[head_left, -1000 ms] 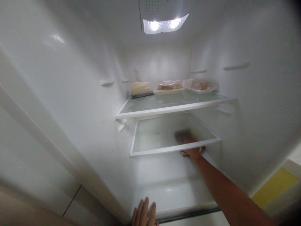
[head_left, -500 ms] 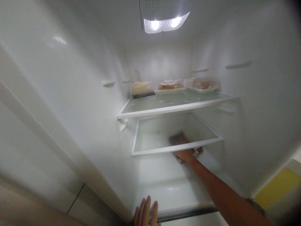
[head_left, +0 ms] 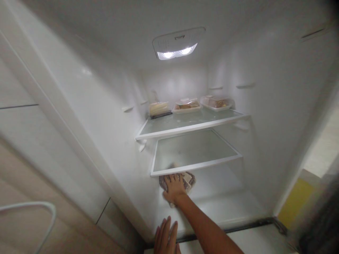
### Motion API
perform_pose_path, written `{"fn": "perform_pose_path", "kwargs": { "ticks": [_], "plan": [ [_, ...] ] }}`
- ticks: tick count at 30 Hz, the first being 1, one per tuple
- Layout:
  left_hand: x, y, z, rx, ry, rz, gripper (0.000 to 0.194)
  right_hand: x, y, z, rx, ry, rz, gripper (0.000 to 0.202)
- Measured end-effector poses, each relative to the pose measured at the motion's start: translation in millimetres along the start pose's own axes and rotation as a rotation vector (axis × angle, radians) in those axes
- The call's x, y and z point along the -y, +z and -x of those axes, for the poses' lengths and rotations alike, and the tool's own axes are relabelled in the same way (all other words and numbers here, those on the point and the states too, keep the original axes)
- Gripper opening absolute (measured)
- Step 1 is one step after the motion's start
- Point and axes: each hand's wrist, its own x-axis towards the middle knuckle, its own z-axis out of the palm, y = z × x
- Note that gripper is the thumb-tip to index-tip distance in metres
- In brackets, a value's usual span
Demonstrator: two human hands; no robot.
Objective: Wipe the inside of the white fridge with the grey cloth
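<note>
I look into an open white fridge. My right hand (head_left: 173, 187) reaches in under the lower glass shelf (head_left: 196, 165) and presses flat on a brown patterned cloth (head_left: 187, 179) lying on the white surface below, near the left side. My left hand (head_left: 165, 235) rests with fingers together and straight on the fridge's bottom front edge, holding nothing.
An upper glass shelf (head_left: 190, 127) carries three food containers at the back: a clear box (head_left: 158, 108), a white tray (head_left: 186, 105) and another tray (head_left: 216, 102). A lamp (head_left: 176, 53) glows in the ceiling. A white curved rail (head_left: 39, 206) shows at lower left.
My right hand slid the cloth from the right side of the lower compartment to the left. The view pulled back and tilted, and my left hand stayed on the front edge.
</note>
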Motion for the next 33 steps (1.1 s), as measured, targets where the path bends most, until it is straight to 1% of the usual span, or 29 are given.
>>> {"fn": "perform_pose_path", "kwargs": {
  "ticks": [3, 5, 9, 12, 14, 17, 18, 20, 22, 25, 28, 31, 33],
  "plan": [
    [5, -0.5, 0, 0.021, 0.01, 0.026, 0.083, -12, -8, 17, 0.031, -0.089, -0.04, 0.074],
    [6, 0.8, 0, 0.033, 0.009, 0.051, 0.082, -17, -14, 32, 0.051, -0.094, -0.065, 0.075],
    [7, 2.5, 0, 0.048, 0.003, 0.078, 0.068, -23, -27, 66, 0.079, 0.002, -0.088, 0.075],
    [10, -1.0, -3, 0.055, 0.022, 0.053, 0.06, -37, -35, 91, 0.033, 0.094, -0.071, 0.072],
    [15, -5.6, -7, 0.055, 0.093, 0.009, 0.059, -56, -39, 107, -0.032, 0.177, -0.023, 0.07],
    [23, -13.5, -12, 0.051, 0.222, -0.043, 0.061, -94, -46, 128, -0.14, 0.354, 0.11, 0.068],
    [24, -15.8, -14, 0.049, 0.238, -0.05, 0.062, -108, -50, 134, -0.17, 0.418, 0.161, 0.068],
    [23, -19.2, -15, 0.049, 0.226, -0.058, 0.064, -133, -56, 142, -0.208, 0.508, 0.24, 0.067],
    [20, -20.6, -15, 0.043, 0.218, -0.057, 0.064, -150, -61, 145, -0.223, 0.526, 0.279, 0.067],
    [16, -19.4, -14, 0.03, 0.191, -0.058, 0.061, -160, -63, 138, -0.241, 0.512, 0.293, 0.066],
    [19, -14.8, -13, 0.024, 0.197, -0.062, 0.06, -161, -63, 119, -0.265, 0.524, 0.296, 0.066],
    [23, -7.8, -13, -0.008, 0.261, -0.045, 0.072, -165, -64, 94, -0.27, 0.508, 0.275, 0.066],
    [22, -3.3, -11, -0.028, 0.206, -0.035, 0.08, -171, -65, 76, -0.285, 0.483, 0.261, 0.066]
  ]
}}
